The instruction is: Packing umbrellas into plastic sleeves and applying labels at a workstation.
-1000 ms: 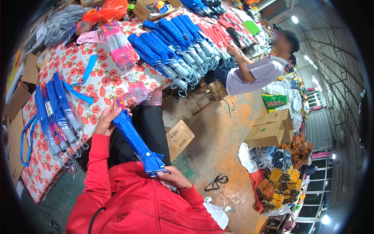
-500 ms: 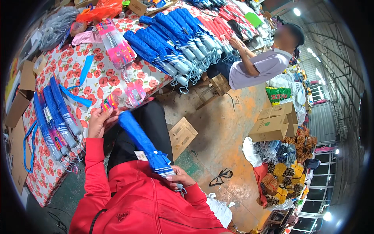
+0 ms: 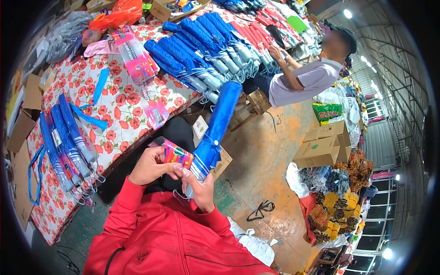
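A folded blue umbrella (image 3: 219, 119) stands tilted in front of me, its handle end low and its body pointing up toward the table. My right hand (image 3: 201, 190) is closed around it near the handle. My left hand (image 3: 150, 167) pinches a bright pink patterned label band (image 3: 178, 155) against the umbrella's striped lower part. Both hands nearly meet there, and part of the handle is hidden by fingers. On the table lie pink printed label strips (image 3: 135, 59), with another pink piece (image 3: 156, 114) at the near edge.
The flowered tablecloth (image 3: 123, 98) carries several blue umbrellas (image 3: 57, 142) at left, blue cloth strips (image 3: 101, 85) and a big pile of blue umbrellas (image 3: 201, 41). A co-worker (image 3: 302, 82) sits at the right of the table. Cardboard boxes (image 3: 316, 151) stand on the floor.
My left hand has brought the pink label from the table's edge to the umbrella. The umbrella has swung from leaning left to leaning right, and my right hand has shifted up and left.
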Available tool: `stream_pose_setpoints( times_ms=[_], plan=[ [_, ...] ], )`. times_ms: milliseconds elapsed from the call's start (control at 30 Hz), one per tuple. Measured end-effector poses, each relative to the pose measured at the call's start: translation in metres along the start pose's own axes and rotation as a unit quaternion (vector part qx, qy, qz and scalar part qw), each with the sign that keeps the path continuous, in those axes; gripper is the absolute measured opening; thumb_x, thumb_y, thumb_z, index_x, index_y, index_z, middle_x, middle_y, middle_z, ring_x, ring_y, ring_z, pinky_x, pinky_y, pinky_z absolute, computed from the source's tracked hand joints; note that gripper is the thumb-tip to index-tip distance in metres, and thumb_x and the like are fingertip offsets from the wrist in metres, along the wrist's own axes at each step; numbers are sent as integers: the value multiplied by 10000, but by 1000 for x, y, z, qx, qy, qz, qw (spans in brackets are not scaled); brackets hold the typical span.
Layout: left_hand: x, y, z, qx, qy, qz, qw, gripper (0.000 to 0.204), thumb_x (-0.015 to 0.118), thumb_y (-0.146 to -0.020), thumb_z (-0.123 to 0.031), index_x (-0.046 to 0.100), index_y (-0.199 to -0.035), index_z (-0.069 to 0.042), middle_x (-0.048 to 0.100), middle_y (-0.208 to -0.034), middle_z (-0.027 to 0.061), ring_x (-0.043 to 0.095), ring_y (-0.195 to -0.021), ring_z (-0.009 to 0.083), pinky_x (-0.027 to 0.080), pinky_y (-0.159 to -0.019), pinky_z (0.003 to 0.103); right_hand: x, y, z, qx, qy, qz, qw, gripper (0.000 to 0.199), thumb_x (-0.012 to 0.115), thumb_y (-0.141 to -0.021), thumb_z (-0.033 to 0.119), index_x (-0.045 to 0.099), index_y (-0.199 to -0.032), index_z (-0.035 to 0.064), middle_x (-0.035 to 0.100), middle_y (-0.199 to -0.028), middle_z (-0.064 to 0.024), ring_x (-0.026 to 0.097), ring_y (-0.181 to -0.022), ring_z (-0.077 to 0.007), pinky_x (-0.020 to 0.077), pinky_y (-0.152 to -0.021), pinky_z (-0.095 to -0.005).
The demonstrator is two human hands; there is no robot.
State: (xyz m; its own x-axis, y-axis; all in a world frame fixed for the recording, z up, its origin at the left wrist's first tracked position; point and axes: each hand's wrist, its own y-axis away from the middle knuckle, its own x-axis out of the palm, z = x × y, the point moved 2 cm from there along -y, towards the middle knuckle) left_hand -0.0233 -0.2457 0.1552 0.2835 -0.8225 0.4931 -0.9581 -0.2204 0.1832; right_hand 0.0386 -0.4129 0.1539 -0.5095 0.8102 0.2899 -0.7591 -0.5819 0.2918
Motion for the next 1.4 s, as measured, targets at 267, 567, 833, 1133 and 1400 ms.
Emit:
stream_pose_setpoints(
  times_ms=[267,567,833,1133,1400],
  plan=[
    [-3,11,-18,-89,-93,55,990,111,699,-890,-14,664,-986,29,726,-829,116,680,-629,156,540,-530,216,5,10,7,-68,38,-50,996,93,665,-913,34,593,-958,-5,609,-657,-75,542,-495,-147,451,-491,-250],
    [-17,12,-6,-32,-112,92,989,157,674,-939,-97,671,-1023,35,715,-833,102,670,-675,145,533,-571,209,-2,17,4,-44,78,-37,995,142,674,-899,20,582,-1005,-4,611,-660,-79,539,-492,-147,452,-489,-251],
    [-11,15,-12,-16,-10,-11,1000,169,628,-968,-87,663,-1015,72,713,-878,141,687,-759,174,602,-714,276,-7,16,6,60,-85,7,995,173,683,-898,51,591,-1035,-1,632,-691,-91,550,-506,-146,446,-488,-249],
    [-16,14,-14,73,14,-70,995,238,566,-1009,-93,575,-1168,82,693,-1035,199,732,-848,262,619,-772,305,-50,44,-15,67,172,-52,981,225,700,-892,113,594,-1061,8,651,-748,-83,538,-533,-122,416,-499,-235],
    [-27,7,-61,165,35,-158,973,231,540,-1023,-100,534,-1187,63,674,-1052,183,726,-940,280,618,-792,324,-47,70,-2,-65,278,-66,956,297,763,-831,142,648,-1079,26,669,-799,-75,564,-625,-182,459,-606,-291]
  ],
)
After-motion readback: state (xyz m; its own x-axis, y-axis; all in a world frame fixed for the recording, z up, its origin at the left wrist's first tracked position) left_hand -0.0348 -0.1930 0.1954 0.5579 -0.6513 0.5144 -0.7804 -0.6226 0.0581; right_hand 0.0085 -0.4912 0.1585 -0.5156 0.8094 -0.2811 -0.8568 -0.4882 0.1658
